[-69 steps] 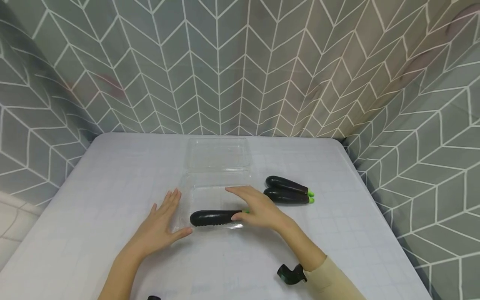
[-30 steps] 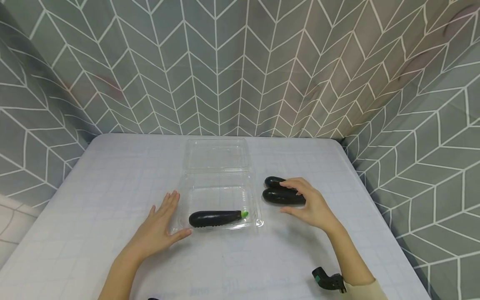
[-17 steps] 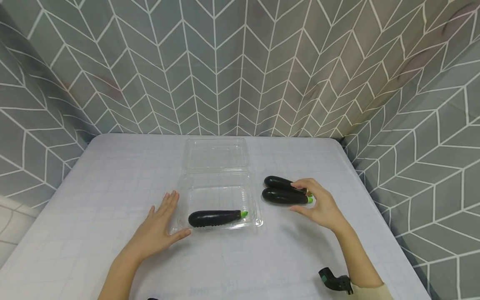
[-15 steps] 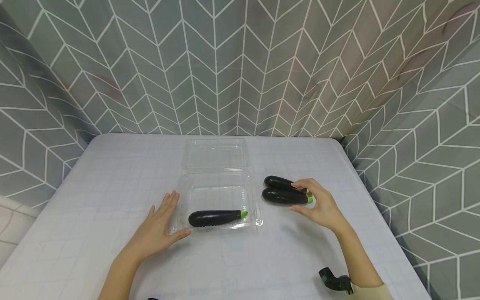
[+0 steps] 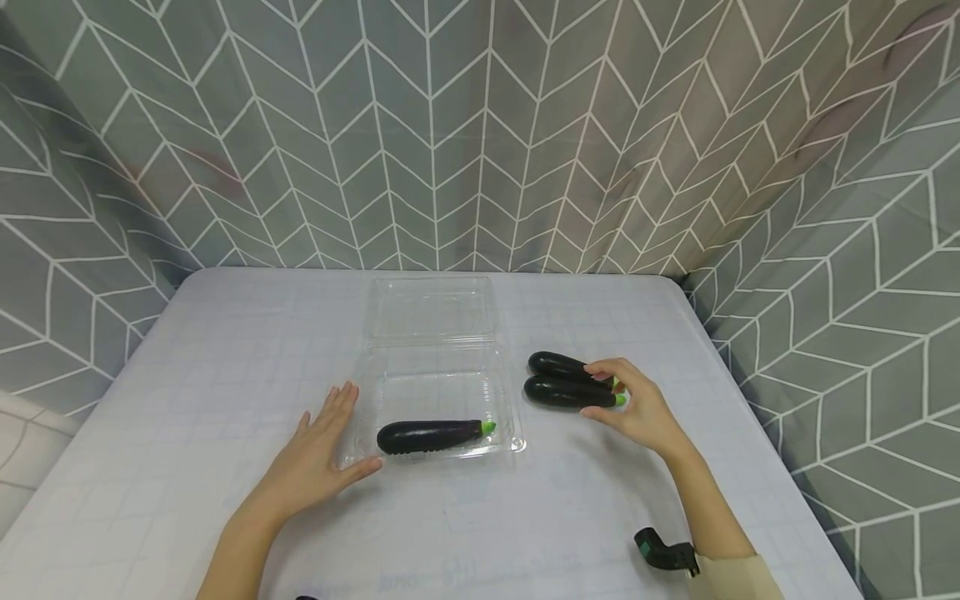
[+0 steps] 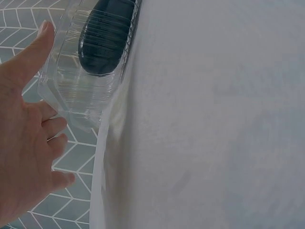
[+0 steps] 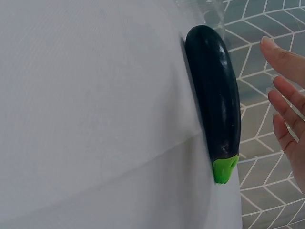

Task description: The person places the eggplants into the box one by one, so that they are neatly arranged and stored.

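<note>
In the head view a clear plastic clamshell box [image 5: 431, 400] lies with its lid folded back. One dark eggplant [image 5: 429, 436] with a bright green stem end rests along its near side. Beside the box's left wall is my left hand [image 5: 318, 454], its fingers straight and thumb stretched toward the near corner. To the right of the box lie two more eggplants, a far one [image 5: 558, 365] and a near one [image 5: 568, 392], side by side. My right hand [image 5: 636, 407] hovers at their stem ends, thumb and fingers apart; the right wrist view shows these fingers [image 7: 288, 62] holding nothing.
A white cloth covers the table [image 5: 187, 358], which ends at a grey chevron-patterned curtain [image 5: 465, 150] behind and on the sides. A black device [image 5: 663, 552] is strapped at my right wrist. The box lid [image 5: 431, 308] lies flat at the back.
My right hand has moved right, from over the eggplant in the box to the two eggplants on the table, then hovered there with slight shifts. The left hand has stayed beside the box.
</note>
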Available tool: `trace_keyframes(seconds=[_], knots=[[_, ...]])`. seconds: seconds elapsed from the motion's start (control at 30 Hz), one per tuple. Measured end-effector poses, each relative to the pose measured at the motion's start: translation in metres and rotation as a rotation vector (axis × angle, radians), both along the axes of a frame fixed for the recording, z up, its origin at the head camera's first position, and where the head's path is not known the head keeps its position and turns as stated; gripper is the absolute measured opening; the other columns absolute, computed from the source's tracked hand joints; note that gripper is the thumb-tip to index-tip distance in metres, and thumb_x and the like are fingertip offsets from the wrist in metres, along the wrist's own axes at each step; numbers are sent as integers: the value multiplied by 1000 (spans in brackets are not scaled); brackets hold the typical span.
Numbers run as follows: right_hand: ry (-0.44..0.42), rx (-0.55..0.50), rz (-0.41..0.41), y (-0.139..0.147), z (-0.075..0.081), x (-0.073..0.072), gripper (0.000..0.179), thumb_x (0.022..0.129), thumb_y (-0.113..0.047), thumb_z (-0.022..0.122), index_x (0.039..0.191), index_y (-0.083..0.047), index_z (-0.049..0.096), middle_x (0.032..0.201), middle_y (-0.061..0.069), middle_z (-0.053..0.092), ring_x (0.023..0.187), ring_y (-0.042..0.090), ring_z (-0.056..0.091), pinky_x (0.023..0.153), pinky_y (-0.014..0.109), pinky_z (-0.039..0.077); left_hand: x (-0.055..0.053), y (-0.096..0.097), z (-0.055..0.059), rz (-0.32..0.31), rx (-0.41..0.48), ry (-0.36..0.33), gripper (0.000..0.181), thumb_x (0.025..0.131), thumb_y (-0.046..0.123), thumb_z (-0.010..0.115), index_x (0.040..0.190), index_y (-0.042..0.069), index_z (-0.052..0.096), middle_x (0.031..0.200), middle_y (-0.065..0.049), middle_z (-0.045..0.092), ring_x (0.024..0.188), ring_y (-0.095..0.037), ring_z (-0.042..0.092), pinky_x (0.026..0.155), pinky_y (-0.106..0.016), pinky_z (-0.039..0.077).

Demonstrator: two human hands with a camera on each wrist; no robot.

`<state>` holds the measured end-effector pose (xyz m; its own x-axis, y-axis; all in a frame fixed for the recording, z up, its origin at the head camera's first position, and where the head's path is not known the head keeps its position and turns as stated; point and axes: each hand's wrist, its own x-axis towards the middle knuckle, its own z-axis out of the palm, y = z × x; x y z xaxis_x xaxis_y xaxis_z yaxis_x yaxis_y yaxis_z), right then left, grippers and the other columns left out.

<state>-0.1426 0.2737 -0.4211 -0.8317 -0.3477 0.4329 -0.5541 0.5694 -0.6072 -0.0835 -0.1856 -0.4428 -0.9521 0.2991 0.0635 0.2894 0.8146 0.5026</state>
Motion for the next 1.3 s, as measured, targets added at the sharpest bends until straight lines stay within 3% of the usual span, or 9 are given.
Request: trace_keyframes(seconds=[0.13,0.27,0.5,0.7,0.8,0.97,1.1,1.3], knots=[[-42,-12,-18,6,-10,-4,60,64,-3,88,118,-8,63,110,4,63,97,19,55,67,35,47,0,0,0,2,1,-2,107,80,56,70,154,4,14,159,-16,15,146,-35,11,109,-67,12],[-64,-6,-41,8,-18,-6,58,66,-4,88,118,-10,64,110,1,63,98,16,55,68,33,47,0,0,-1,5,3,-8,107,80,56,70,154,4,14,159,-16,15,146,-34,10,109,-67,11],[-81,79,-98,7,-27,-8,56,67,-6,87,118,-12,65,108,2,64,98,20,58,70,30,50,1,1,1,7,2,-16,107,80,56,70,154,4,12,159,-16,14,146,-34,10,110,-66,11],[-111,170,-116,3,-29,-7,52,71,-7,85,119,-13,65,114,6,63,105,26,59,75,40,53,1,1,2,8,3,-14,107,80,55,71,154,4,13,159,-16,15,146,-34,11,109,-67,11],[-125,198,-120,2,-29,-8,49,73,-7,84,118,-14,66,117,6,63,112,29,57,84,45,52,0,0,2,9,0,-9,107,80,56,70,154,3,13,159,-16,15,145,-35,11,109,-68,12],[-82,231,-112,2,-31,-10,46,72,-5,84,115,-13,68,115,6,63,113,31,57,95,50,47,0,1,2,7,-2,-11,107,80,56,70,154,3,13,159,-17,15,146,-34,11,109,-67,11],[-27,229,-101,2,-34,-12,47,69,-3,86,112,-12,69,111,5,65,108,30,60,93,49,48,0,1,4,5,-2,-18,107,81,56,70,154,3,12,159,-16,13,146,-33,9,111,-65,10],[-56,210,-100,1,-34,-10,46,70,-2,85,112,-12,69,113,7,65,113,32,57,97,51,45,3,2,6,9,-4,-29,107,81,57,69,154,3,12,159,-16,14,146,-32,10,110,-65,11]])
